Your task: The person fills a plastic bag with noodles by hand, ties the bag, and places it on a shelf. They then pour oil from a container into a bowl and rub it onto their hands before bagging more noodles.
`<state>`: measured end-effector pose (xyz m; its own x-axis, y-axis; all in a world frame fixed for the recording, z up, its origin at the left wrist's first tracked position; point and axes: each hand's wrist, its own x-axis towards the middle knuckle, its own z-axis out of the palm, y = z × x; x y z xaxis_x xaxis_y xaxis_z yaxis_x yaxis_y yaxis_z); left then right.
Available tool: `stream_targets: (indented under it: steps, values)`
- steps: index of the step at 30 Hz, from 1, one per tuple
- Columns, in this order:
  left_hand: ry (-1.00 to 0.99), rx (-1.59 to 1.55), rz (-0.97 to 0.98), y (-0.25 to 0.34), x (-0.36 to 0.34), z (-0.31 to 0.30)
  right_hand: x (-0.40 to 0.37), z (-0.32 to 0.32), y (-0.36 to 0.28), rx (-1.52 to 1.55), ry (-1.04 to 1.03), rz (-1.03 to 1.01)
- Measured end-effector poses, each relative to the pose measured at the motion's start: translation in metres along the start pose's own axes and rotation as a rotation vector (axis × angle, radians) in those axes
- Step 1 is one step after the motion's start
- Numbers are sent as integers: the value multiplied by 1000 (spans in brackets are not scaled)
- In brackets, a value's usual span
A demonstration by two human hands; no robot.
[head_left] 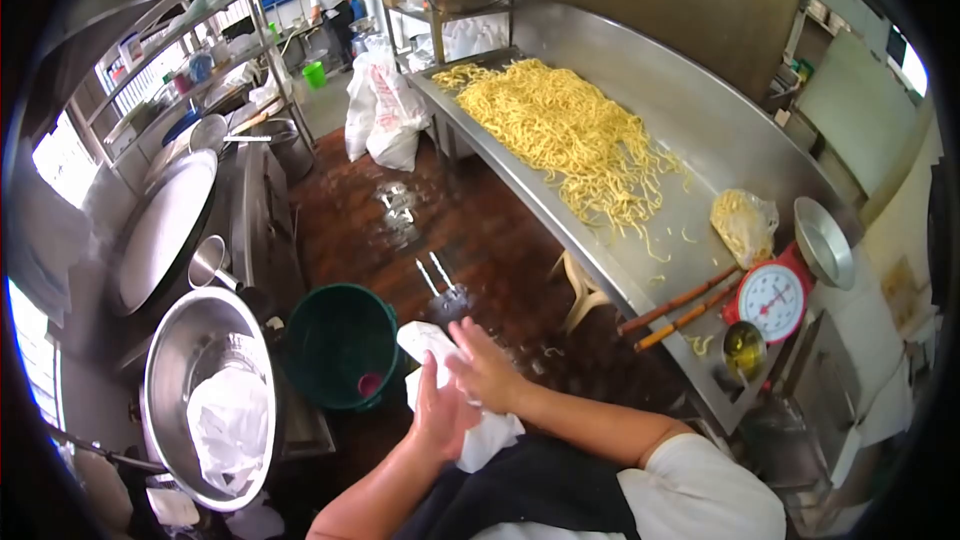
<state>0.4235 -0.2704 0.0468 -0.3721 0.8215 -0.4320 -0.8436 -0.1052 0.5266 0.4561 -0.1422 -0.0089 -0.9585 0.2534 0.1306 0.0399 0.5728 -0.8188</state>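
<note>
A white cloth or paper (490, 437) is between my two hands, in front of the dark apron. My left hand (440, 410) is upright with its palm against the white material, thumb raised. My right hand (485, 370) lies over the other side of it, fingers stretched toward the upper left. Part of the white material sticks out above my left hand. Just left of the hands, a dark green bucket (322, 340) stands on the wet floor with a small pink item inside.
Yellow noodles (570, 130) lie on a long steel table (540, 202), with a bag of noodles (744, 224), a red scale (768, 302) and two wooden sticks. At left are a steel basin (160, 380) and a large pan (168, 230). A person (330, 10) stands far back.
</note>
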Motion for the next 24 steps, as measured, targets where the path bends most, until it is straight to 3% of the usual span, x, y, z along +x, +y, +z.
stream_targets:
  steps: [2, 3, 5, 7, 9, 11, 13, 15, 16, 17, 19, 20, 22, 23, 24]
  values:
    - [24, 73, -51, 6, 22, 9, 27, -14, 18, 92, 20, 246]
    - [39, 6, -3, 11, 34, 10, 30, -13, 24, 95, 16, 245]
    - [76, -122, 79, 21, 63, 4, 34, -4, 19, -8, 31, -98]
    - [111, -246, 130, 35, 99, -29, 50, 8, 19, 24, 51, -164]
    - [74, -77, 137, 48, 121, -30, 98, 16, 61, 91, 19, 46]
    - [45, -128, 114, 57, 144, -9, 140, 3, 89, 147, -3, 356]
    - [50, -175, 133, 80, 185, -26, 166, -1, 86, 146, 46, 312]
    - [124, -288, 114, 114, 228, -45, 189, -4, 77, 28, 149, -99]
    - [113, -294, 98, 125, 244, -47, 207, -16, 74, 174, -131, 9]
    - [39, -251, 92, 138, 260, -46, 229, -31, 83, 163, -120, 20]
    - [-109, -154, 86, 167, 293, -39, 272, -69, 111, -5, 228, -8]
    - [-78, 55, 45, 189, 297, -20, 283, -87, 121, 232, 339, 249]
    - [-92, 90, -82, 207, 319, -9, 291, -134, 125, 181, 481, 357]
    - [-135, 103, -160, 218, 329, -4, 286, -145, 143, 321, 534, 457]
    - [-113, 120, -193, 225, 342, -2, 284, -155, 143, 356, 675, 427]
